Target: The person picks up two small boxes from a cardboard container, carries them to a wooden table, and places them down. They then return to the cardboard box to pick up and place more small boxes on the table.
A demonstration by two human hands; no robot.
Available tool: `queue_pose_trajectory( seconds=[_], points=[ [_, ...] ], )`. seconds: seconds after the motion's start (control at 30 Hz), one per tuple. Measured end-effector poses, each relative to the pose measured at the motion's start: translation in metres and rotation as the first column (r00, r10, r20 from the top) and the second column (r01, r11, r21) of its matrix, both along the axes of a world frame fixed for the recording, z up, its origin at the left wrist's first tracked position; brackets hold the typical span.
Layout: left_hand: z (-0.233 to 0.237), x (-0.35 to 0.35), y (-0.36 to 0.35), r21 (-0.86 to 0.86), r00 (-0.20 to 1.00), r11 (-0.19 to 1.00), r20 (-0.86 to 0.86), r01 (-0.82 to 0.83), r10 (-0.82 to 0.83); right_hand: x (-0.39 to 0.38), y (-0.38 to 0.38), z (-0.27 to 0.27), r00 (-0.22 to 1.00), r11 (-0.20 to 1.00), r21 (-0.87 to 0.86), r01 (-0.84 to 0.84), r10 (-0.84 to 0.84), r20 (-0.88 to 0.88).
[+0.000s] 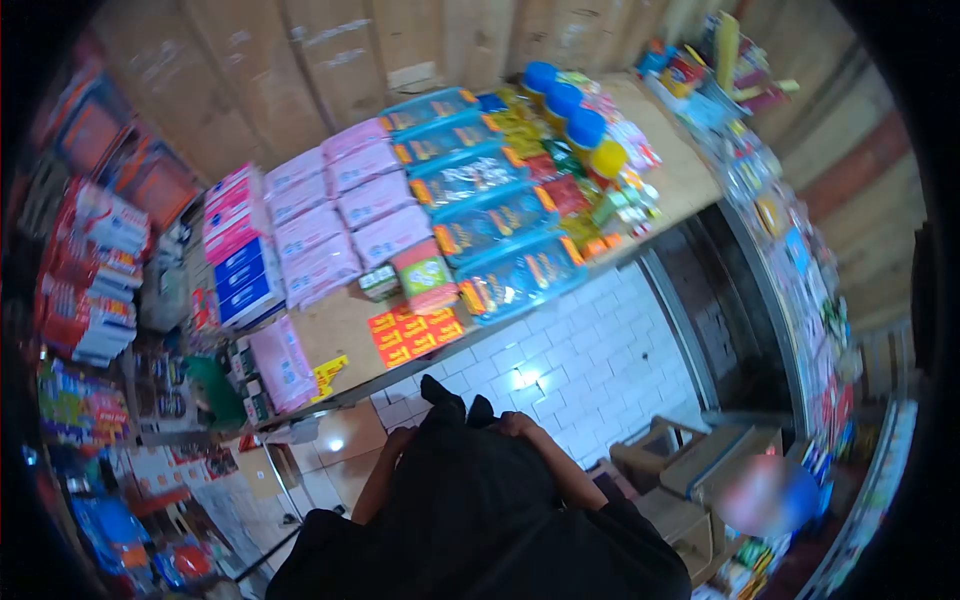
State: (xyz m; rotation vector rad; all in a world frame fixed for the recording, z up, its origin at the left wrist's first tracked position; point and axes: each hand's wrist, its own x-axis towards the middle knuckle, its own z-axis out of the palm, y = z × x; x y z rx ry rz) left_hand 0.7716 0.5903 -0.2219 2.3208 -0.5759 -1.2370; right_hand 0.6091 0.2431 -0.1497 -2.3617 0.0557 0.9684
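Note:
My own body is seen from above in a black garment (480, 500) that hangs toward the floor. At its left edge is my left hand (402, 438), partly hidden by the cloth, its visible fingers curled against the fabric. My right hand (515, 424) sits at the opposite edge with fingers bent in on the same cloth. Two dark-covered feet (443, 392) show past the hem. Nearest in front of the hands is the wooden counter (345, 325), which bears red-and-yellow square packets (415, 335), a pink packet (282, 362) and a green-and-red pack (426, 275).
Beyond lie rows of pink packs (315, 240), blue-lidded trays (505, 225) and jars with blue lids (585, 128). Stocked shelves (95, 270) rise at left. Cardboard boxes (705, 460) stand close on the right. White tiled floor (570, 340) shows below the counter.

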Motion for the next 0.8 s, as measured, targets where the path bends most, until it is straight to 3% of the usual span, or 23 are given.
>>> queue_pose_trajectory(
  seconds=[0.03, 0.07, 0.17, 0.2, 0.3, 0.33, 0.43, 0.47, 0.57, 0.8],
  points=[
    [-0.008, -0.004, 0.005, -0.039, 0.991, 0.991, 0.052, 0.128, -0.125, -0.014, -0.007, 0.006, 0.997, 0.996, 0.057, -0.070, 0.068, 0.041],
    [-0.007, -0.004, 0.005, -0.053, 0.981, 0.980, 0.053, 0.191, -0.189, -0.027, -0.011, 0.008, 0.984, 0.984, 0.133, 0.119, -0.099, -0.147],
    [-0.002, -0.005, -0.014, -0.004, 0.965, 0.966, -0.044, 0.260, -0.260, -0.079, -0.012, -0.011, 0.753, 0.798, -0.019, 0.602, -0.576, -0.319],
    [0.004, -0.003, -0.026, 0.026, 0.962, 0.964, -0.082, 0.265, -0.262, -0.103, -0.009, -0.058, 0.745, 0.785, -0.007, 0.619, -0.590, -0.309],
    [0.009, 0.008, -0.065, 0.080, 0.948, 0.951, -0.136, 0.299, -0.287, -0.129, -0.006, -0.008, 0.526, 0.577, 0.028, 0.816, -0.722, -0.450],
    [0.010, 0.013, -0.080, 0.091, 0.942, 0.944, -0.143, 0.317, -0.302, -0.133, -0.005, 0.001, 0.529, 0.580, 0.038, 0.814, -0.711, -0.464],
    [0.019, 0.031, -0.125, 0.117, 0.917, 0.915, -0.153, 0.387, -0.369, -0.161, 0.011, -0.047, 0.452, 0.474, 0.049, 0.879, -0.796, -0.402],
    [0.020, 0.036, -0.142, 0.125, 0.905, 0.901, -0.157, 0.416, -0.395, -0.162, 0.012, -0.032, 0.367, 0.390, 0.031, 0.920, -0.834, -0.412],
    [0.023, 0.050, -0.196, 0.144, 0.858, 0.848, -0.161, 0.509, -0.488, -0.169, 0.015, -0.025, 0.323, 0.339, 0.016, 0.941, -0.879, -0.352],
    [0.019, 0.072, -0.340, 0.180, 0.656, 0.631, -0.176, 0.755, -0.734, -0.181, 0.007, -0.049, 0.088, 0.095, -0.002, 0.995, -0.931, -0.354]
  ],
)
